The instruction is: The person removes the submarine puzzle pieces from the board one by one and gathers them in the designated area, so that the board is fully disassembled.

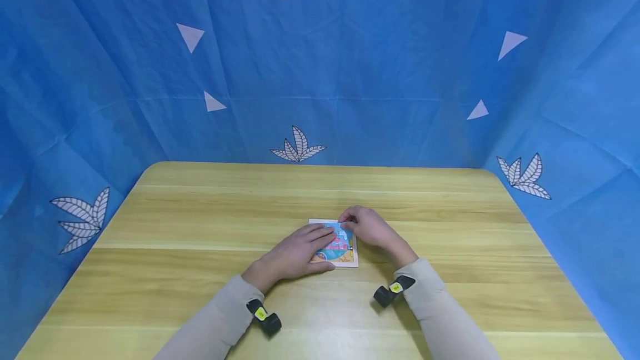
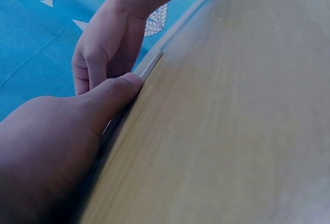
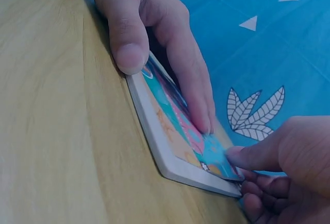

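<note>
A small square picture board (image 1: 336,251) lies flat on the table, with a white border (image 3: 149,131) around a bright blue, pink and orange picture. Across its left part lies my left hand (image 1: 297,251). Its fingers stretch straight over the picture, and the thumb rests along the near edge. My right hand (image 1: 374,229) is at the far right corner. In the right wrist view its thumb presses on the picture's corner, while the other fingers curl in at the board's edge, pinching it there. The left wrist view shows the board only as a thin edge (image 2: 152,65).
A wood-grain table (image 1: 200,210) spreads out on all sides of the board. Blue cloth (image 1: 340,71) printed with white leaves and triangles hangs behind the table and at both sides. Each wrist carries a small black camera (image 1: 270,324) on a strap.
</note>
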### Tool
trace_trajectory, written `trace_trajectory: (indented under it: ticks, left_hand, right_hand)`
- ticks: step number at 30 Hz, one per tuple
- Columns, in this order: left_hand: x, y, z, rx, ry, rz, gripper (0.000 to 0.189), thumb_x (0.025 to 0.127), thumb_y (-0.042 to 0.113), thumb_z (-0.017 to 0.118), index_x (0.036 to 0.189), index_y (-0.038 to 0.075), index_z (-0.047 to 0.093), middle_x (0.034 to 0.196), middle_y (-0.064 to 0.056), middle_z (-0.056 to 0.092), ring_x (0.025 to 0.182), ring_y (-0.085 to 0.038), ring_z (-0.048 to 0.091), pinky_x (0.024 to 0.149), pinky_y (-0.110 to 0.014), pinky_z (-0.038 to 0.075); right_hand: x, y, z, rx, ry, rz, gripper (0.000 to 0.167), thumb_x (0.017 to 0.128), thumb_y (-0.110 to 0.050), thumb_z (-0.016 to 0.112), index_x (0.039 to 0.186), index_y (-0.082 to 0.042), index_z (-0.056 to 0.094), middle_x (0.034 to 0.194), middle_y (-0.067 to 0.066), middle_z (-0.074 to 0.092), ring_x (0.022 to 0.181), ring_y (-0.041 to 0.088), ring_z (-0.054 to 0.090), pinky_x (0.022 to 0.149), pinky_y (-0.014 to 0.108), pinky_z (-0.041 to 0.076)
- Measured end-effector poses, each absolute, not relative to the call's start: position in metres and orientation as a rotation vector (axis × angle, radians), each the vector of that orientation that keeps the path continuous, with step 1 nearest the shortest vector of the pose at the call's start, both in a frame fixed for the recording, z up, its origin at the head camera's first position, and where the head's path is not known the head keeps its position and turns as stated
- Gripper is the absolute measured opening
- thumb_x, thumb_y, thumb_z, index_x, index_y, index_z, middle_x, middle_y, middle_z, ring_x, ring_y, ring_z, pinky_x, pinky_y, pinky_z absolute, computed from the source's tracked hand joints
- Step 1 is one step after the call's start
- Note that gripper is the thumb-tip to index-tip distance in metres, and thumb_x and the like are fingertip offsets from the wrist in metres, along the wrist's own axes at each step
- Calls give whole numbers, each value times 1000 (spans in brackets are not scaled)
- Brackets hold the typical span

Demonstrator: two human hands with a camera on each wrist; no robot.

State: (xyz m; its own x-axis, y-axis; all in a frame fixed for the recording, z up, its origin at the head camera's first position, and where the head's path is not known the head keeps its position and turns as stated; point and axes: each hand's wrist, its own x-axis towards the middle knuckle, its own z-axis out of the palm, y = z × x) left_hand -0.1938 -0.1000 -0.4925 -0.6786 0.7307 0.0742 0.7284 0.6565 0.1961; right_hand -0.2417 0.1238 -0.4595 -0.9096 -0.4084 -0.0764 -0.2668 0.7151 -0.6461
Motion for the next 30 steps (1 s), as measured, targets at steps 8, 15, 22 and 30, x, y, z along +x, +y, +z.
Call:
trace_trajectory:
  ticks: [8, 15, 22, 30]
  left_hand:
    - [-192, -100, -492, 1238, 2837, 374, 74, 97, 65, 40, 152, 16, 37, 156, 2, 33, 145, -23, 25, 119, -37, 20]
    - [-192, -99, -492, 1246, 2830, 373, 74, 97, 64, 40, 152, 15, 36, 156, 2, 34, 145, -23, 24, 119, -37, 19]
    - [-193, -98, -493, 1234, 2828, 360, 75, 96, 66, 38, 153, 17, 34, 157, 3, 32, 145, -22, 23, 120, -36, 18]
    - [-194, -100, -494, 1221, 2821, 385, 76, 96, 66, 38, 154, 17, 34, 157, 3, 32, 146, -22, 23, 120, -36, 18]
  right_hand:
    - [-244, 126, -465, -541, 2706, -1054, 7, 95, -9, 63, 96, -10, 70, 87, -1, 63, 79, 14, 56, 73, 33, 50]
    - [-244, 133, -471, -536, 2658, -1170, 7, 95, -10, 63, 95, -11, 70, 89, -2, 65, 82, 14, 57, 77, 33, 50]
    - [-244, 141, -470, -551, 2585, -1306, 12, 96, -8, 61, 95, -10, 72, 92, 0, 68, 86, 16, 58, 78, 33, 49]
    - [-245, 144, -470, -586, 2544, -1340, 12, 97, -13, 61, 97, -11, 73, 96, -2, 69, 88, 16, 59, 77, 32, 49]
